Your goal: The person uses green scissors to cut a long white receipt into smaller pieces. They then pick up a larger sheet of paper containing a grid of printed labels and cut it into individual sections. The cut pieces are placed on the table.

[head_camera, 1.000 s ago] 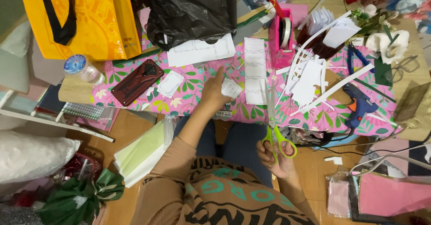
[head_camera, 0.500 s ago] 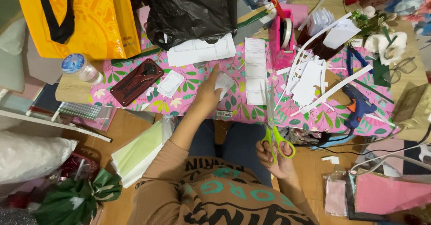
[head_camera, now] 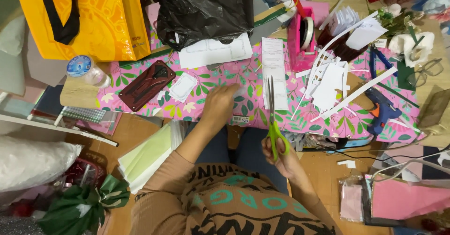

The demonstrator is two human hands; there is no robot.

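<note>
The scissors (head_camera: 273, 122) have bright green loop handles and long, thin grey blades; they stand nearly upright in the view, blades closed together and pointing away from the person, tips over the pink floral sheet (head_camera: 243, 108) beside a long white paper strip (head_camera: 273, 71); the right hand (head_camera: 281, 156) grips them by the handles, fingers threaded through the loops, just below the sheet's near edge; the left hand (head_camera: 219, 104) lies on the floral sheet, fingers curled, blurred, touching a small white scrap of paper (head_camera: 240, 91); whether it pinches that scrap or only presses it, I cannot tell; the scrap's shape is smeared and hard to make out.
</note>
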